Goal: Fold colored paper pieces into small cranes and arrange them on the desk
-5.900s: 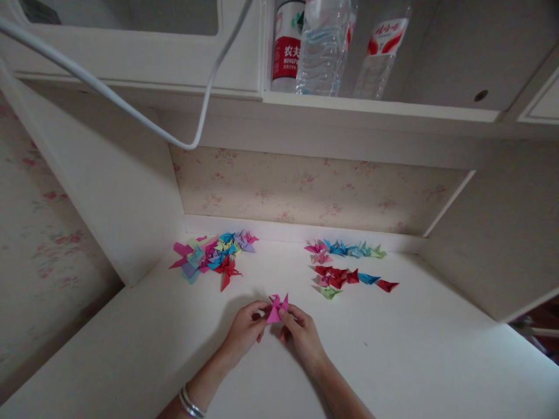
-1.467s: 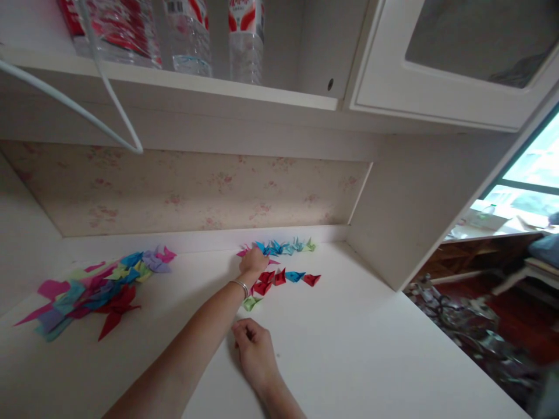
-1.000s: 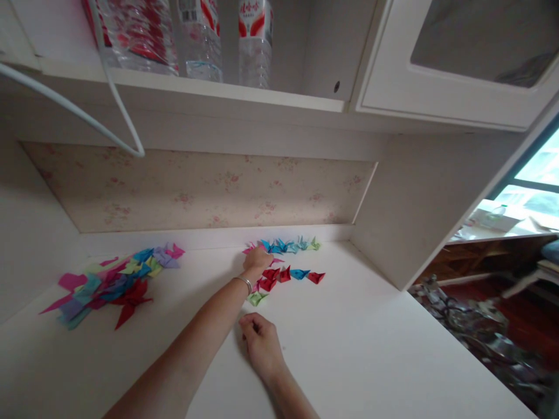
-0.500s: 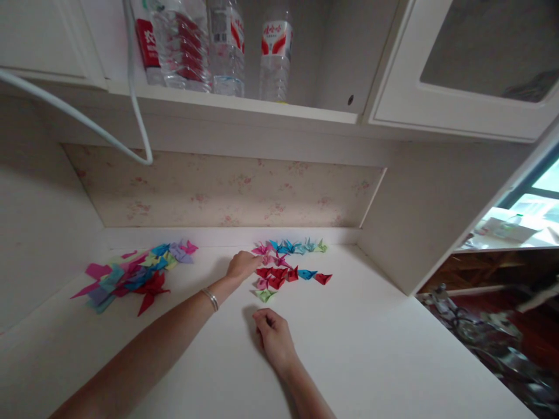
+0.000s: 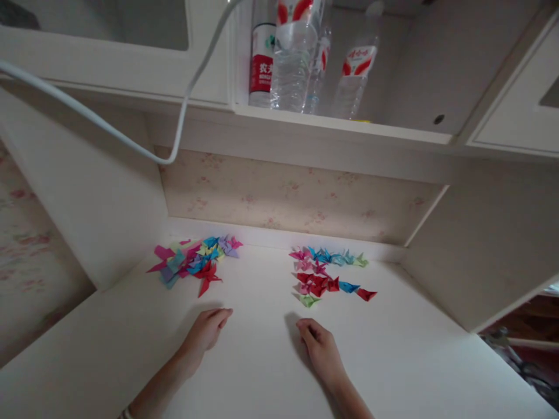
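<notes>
My left hand (image 5: 206,329) lies flat on the white desk (image 5: 262,372) with its fingers stretched out and nothing in it. It is below a heap of loose coloured paper pieces (image 5: 194,262) at the back left. My right hand (image 5: 319,348) rests on the desk with its fingers loosely curled and apart, holding nothing. Just beyond it stand rows of small folded paper cranes (image 5: 327,273) in pink, blue, red and green, with a green crane (image 5: 308,300) nearest the fingertips.
Several plastic water bottles (image 5: 292,58) stand on the shelf above the desk. A white cable (image 5: 131,145) hangs in a loop at the upper left. White side panels wall the desk in on the left (image 5: 100,198) and right (image 5: 480,244).
The pink crane once held in both hands now sits among the rows at the right. My left hand has drawn back from those rows to the desk front. The camera has swung left.
</notes>
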Tool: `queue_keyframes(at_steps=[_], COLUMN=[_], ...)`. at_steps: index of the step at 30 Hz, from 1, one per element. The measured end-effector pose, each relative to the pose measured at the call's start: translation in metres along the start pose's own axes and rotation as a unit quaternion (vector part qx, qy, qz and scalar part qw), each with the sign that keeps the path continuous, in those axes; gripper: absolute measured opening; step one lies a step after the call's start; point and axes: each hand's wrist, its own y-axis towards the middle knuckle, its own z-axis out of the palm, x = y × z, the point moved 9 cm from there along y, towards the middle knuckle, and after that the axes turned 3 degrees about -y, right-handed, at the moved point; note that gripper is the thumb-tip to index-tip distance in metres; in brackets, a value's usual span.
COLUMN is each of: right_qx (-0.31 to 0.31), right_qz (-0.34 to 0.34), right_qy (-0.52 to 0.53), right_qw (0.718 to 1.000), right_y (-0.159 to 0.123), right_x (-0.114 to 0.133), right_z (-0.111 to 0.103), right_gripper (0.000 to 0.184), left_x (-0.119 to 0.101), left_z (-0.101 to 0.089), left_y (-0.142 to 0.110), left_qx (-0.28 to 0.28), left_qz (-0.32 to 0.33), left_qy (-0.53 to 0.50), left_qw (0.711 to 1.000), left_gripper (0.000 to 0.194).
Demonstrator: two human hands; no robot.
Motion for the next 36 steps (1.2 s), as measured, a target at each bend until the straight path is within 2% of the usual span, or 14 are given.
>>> queue_keyframes(at_steps=[2, 5, 7, 9, 11, 14, 16, 18, 21, 24, 28, 31, 33, 36], right_qx=[-0.005, 0.007, 0.042, 0.081, 0.093, 0.095, 0.094, 0.089, 0.075, 0.057, 0.04, 0.046, 0.058, 0.072], right_qz=[0.001, -0.006, -0.036, -0.079, -0.106, -0.121, -0.123, -0.124, -0.128, -0.132, -0.142, -0.174, -0.199, -0.216], right_qy=[-0.037, -0.075, -0.079, -0.079, -0.1, -0.156, -0.174, -0.181, -0.194, -0.204, -0.211, -0.241, -0.277, -0.328], right_qw=[0.999, 0.997, 0.995, 0.99, 0.985, 0.976, 0.973, 0.972, 0.97, 0.968, 0.966, 0.954, 0.938, 0.917], right_y=[0.004, 0.016, 0.028, 0.04, 0.056, 0.08, 0.093, 0.102, 0.108, 0.106, 0.091, 0.068, 0.051, 0.028], right_x=[0.003, 0.018, 0.04, 0.069, 0.094, 0.119, 0.128, 0.133, 0.136, 0.136, 0.136, 0.141, 0.144, 0.147], right_z=[0.003, 0.024, 0.054, 0.094, 0.134, 0.187, 0.213, 0.228, 0.235, 0.228, 0.205, 0.186, 0.176, 0.161], right_gripper=[0.038, 0.039, 0.038, 0.035, 0.034, 0.039, 0.038, 0.032, 0.026, 0.026, 0.027, 0.026, 0.026, 0.025], left_x=[0.007, 0.009, 0.008, 0.008, 0.009, 0.012, 0.014, 0.018, 0.024, 0.022, -0.003, -0.025, -0.033, -0.036], left_z=[-0.016, -0.023, -0.023, -0.023, -0.025, -0.03, -0.031, -0.032, -0.034, -0.041, -0.067, -0.078, -0.076, -0.056], left_y=[0.003, 0.009, 0.012, 0.013, 0.012, 0.012, 0.014, 0.017, 0.022, 0.024, 0.02, 0.013, 0.01, 0.006], left_qx=[0.006, 0.034, 0.045, 0.048, 0.043, 0.034, 0.034, 0.03, 0.01, -0.017, -0.101, -0.144, -0.142, -0.07], left_qz=[0.001, 0.009, 0.004, -0.011, -0.022, -0.021, -0.019, -0.025, -0.045, -0.031, 0.093, 0.194, 0.239, 0.266], left_qy=[-0.029, -0.055, -0.077, -0.113, -0.144, -0.163, -0.164, -0.17, -0.196, -0.202, -0.1, -0.015, 0.027, 0.05], left_qw=[1.0, 0.998, 0.996, 0.992, 0.988, 0.986, 0.986, 0.985, 0.98, 0.979, 0.985, 0.97, 0.96, 0.96], left_gripper=[0.037, 0.035, 0.033, 0.032, 0.032, 0.033, 0.033, 0.033, 0.034, 0.035, 0.035, 0.03, 0.028, 0.041])
